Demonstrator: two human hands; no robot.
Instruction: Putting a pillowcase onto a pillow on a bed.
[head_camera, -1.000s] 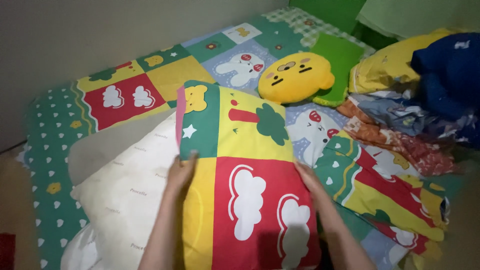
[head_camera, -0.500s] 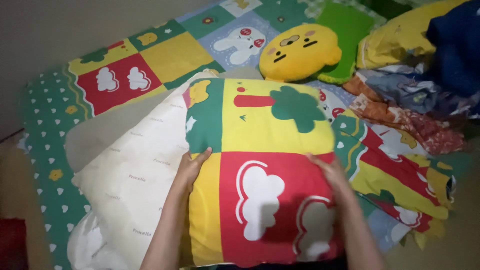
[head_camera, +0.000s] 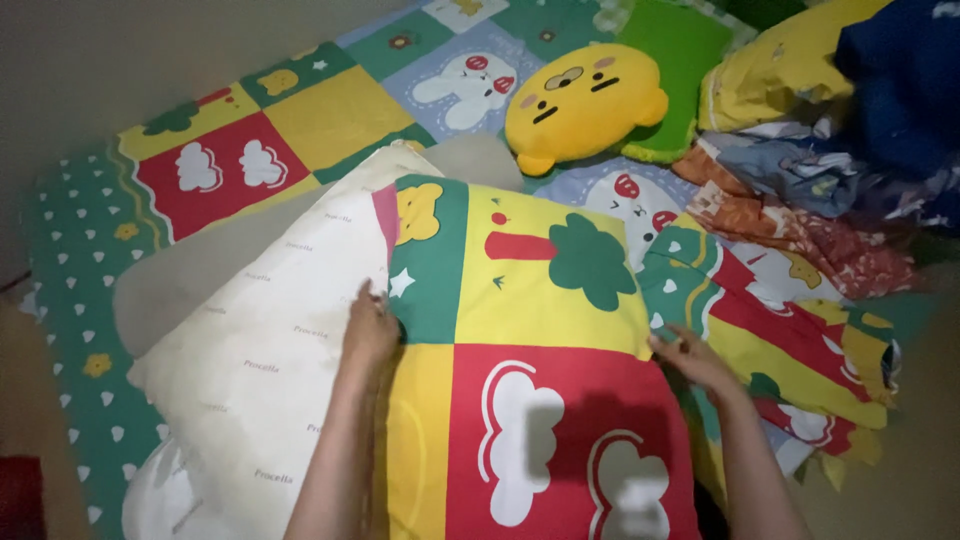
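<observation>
Looking down through the head camera, you have your left hand (head_camera: 370, 330) pressed on the left edge of the patchwork pillowcase in green, yellow and red with white clouds and a green tree (head_camera: 530, 340), fingers curled over the seam where it meets the cream-white pillow with small printed lettering (head_camera: 270, 340). Whether those fingers pinch the fabric or only rest on it cannot be told. Your right hand (head_camera: 695, 358) lies at the right edge of the same pillowcase, fingers spread flat and gripping nothing that shows. The pillowcase sits in front of you on the bed, covering the right part of the pillow; the bare pillow sticks out to its left. Under both lies a bedsheet of matching coloured squares with clouds and rabbits (head_camera: 230, 160). Beyond the pillowcase rests a round yellow plush cushion with a face (head_camera: 580, 100), and to the right a heap of crumpled patterned cloths (head_camera: 810, 210).
</observation>
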